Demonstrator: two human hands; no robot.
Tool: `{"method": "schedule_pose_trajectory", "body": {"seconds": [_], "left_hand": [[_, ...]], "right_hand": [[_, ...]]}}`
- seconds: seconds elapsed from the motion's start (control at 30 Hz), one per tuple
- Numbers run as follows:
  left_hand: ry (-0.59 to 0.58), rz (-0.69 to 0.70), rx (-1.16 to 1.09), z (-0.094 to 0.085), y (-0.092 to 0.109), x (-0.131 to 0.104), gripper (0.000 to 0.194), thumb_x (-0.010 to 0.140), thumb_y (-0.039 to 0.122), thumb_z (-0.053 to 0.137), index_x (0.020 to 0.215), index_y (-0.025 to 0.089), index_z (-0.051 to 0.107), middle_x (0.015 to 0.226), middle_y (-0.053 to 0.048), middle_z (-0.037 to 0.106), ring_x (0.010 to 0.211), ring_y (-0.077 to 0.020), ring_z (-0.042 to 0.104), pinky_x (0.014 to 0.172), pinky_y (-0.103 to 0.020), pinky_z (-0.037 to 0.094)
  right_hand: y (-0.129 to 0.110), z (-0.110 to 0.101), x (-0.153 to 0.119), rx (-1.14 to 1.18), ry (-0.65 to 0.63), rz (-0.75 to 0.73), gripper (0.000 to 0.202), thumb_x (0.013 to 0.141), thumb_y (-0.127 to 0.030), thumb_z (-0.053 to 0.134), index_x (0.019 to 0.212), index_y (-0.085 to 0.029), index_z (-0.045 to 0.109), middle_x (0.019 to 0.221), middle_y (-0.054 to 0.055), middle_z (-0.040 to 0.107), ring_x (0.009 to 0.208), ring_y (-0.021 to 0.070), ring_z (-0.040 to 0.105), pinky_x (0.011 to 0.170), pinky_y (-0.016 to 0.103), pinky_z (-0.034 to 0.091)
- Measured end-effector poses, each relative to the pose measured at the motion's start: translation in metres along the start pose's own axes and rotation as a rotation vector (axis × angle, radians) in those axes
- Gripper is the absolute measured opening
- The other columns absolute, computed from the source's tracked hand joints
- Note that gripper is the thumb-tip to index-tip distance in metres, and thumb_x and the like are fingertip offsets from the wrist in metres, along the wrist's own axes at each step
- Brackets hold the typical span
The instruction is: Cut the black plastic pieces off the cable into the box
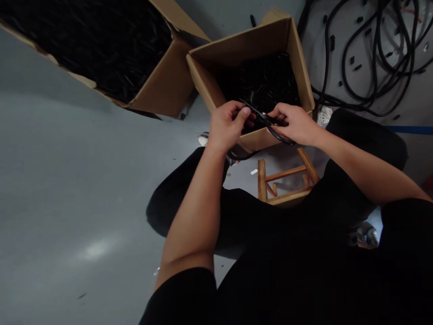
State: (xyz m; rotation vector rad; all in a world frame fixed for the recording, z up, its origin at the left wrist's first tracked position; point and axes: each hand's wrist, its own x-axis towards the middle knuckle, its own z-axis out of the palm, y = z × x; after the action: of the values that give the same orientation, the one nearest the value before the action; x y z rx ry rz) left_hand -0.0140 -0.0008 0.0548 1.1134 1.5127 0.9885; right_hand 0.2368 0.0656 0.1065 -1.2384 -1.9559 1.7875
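Note:
My right hand (293,123) is closed around the black handles of a pair of scissors (281,137). Their blades point up and left, to the fingertips of my left hand (230,123). That hand's thumb and fingers are pinched together by the blades; what they hold is too dark and small to name. Both hands are over the near edge of an open cardboard box (250,40). Inside it lies a heap of small black pieces (267,79), with a small coiled spring-like piece (251,96) near the blades.
A larger cardboard box (165,76) full of black pieces stands at the upper left. Black cable (343,58) lies in loops at the right, among scattered black bits. A wooden stool frame (286,174) is between my knees. Blue tape (411,130) marks the floor.

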Motion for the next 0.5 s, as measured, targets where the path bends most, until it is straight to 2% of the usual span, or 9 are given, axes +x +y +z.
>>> {"method": "schedule_pose_trajectory", "body": {"seconds": [0.13,0.23,0.33,0.5], "left_hand": [[-0.109,0.028,-0.027,0.0,0.001,-0.001,0.062,0.109,0.08,0.075,0.097,0.019,0.074,0.089,-0.006,0.078,0.073,-0.0169,0.072,0.07,-0.026,0.057],[-0.126,-0.009,-0.071,-0.004,0.002,-0.001,0.063,0.109,0.081,0.075,0.098,0.019,0.076,0.084,-0.006,0.074,0.073,-0.0179,0.073,0.068,-0.026,0.059],[-0.12,-0.093,-0.1,-0.013,0.006,0.001,0.06,0.11,0.078,0.075,0.096,0.02,0.077,0.077,-0.004,0.069,0.068,-0.0179,0.071,0.063,-0.026,0.058],[-0.173,-0.237,-0.267,-0.014,0.024,-0.001,0.05,0.112,0.061,0.083,0.089,0.018,0.074,0.067,-0.001,0.059,0.052,-0.0114,0.054,0.052,-0.022,0.049]], "right_hand": [[0.003,0.001,0.001,0.035,-0.022,0.013,0.032,0.095,-0.022,0.089,0.119,-0.02,0.068,0.093,-0.002,0.066,0.087,0.0154,0.062,0.086,0.032,0.054],[0.003,-0.003,0.002,0.07,-0.053,-0.027,0.032,0.095,-0.028,0.091,0.117,-0.02,0.069,0.096,-0.002,0.067,0.087,0.0146,0.061,0.085,0.031,0.055],[0.0,-0.008,0.002,0.089,-0.078,-0.075,0.031,0.096,-0.034,0.091,0.116,-0.019,0.072,0.099,-0.001,0.066,0.09,0.0145,0.061,0.086,0.03,0.055],[-0.003,-0.01,0.0,0.119,-0.114,-0.104,0.035,0.098,-0.038,0.091,0.119,-0.02,0.07,0.098,-0.002,0.064,0.09,0.0141,0.062,0.087,0.03,0.056]]}}
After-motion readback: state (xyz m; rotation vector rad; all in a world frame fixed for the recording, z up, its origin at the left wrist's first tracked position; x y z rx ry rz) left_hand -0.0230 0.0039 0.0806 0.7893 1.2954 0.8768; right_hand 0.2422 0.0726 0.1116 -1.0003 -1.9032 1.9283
